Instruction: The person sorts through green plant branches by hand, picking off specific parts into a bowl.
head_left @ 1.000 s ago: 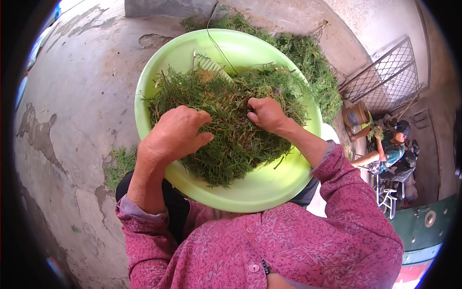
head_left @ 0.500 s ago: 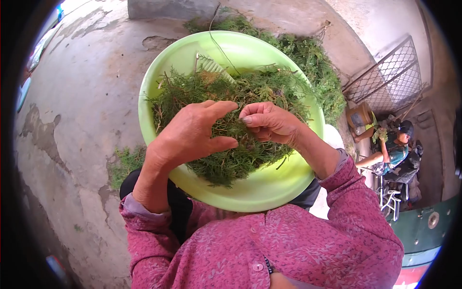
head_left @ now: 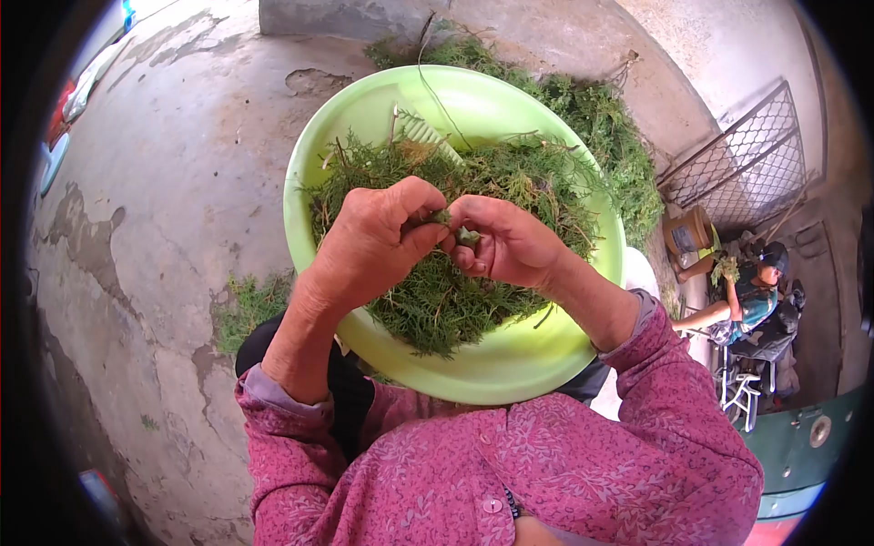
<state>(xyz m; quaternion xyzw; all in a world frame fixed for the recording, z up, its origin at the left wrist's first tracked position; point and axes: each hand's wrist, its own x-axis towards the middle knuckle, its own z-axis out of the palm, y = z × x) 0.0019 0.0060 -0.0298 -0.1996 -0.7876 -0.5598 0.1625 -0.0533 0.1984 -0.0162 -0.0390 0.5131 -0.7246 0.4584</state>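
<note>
A wide light-green basin (head_left: 437, 382) sits at my lap, holding a heap of green conifer sprigs (head_left: 437, 314). Above the heap, my left hand (head_left: 378, 235) pinches a small green piece between thumb and fingers. My right hand (head_left: 510, 238) meets it at the fingertips, its fingers curled round small green pieces (head_left: 468, 237) that show in its palm. Inside the basin's far side lies a pale green ribbed piece (head_left: 423, 135), partly covered by the sprigs.
More leafy branches (head_left: 628, 164) lie on the ground behind the basin, and a small bunch (head_left: 250, 314) lies at left. On the right, a seated person (head_left: 751, 296) holds greenery near a brown bucket (head_left: 687, 232) and a metal mesh frame (head_left: 742, 164).
My left thumb and fingers, apart before, have closed on a green piece, and my hands have come together. Green pieces now show in my right hand. The view has shifted slightly.
</note>
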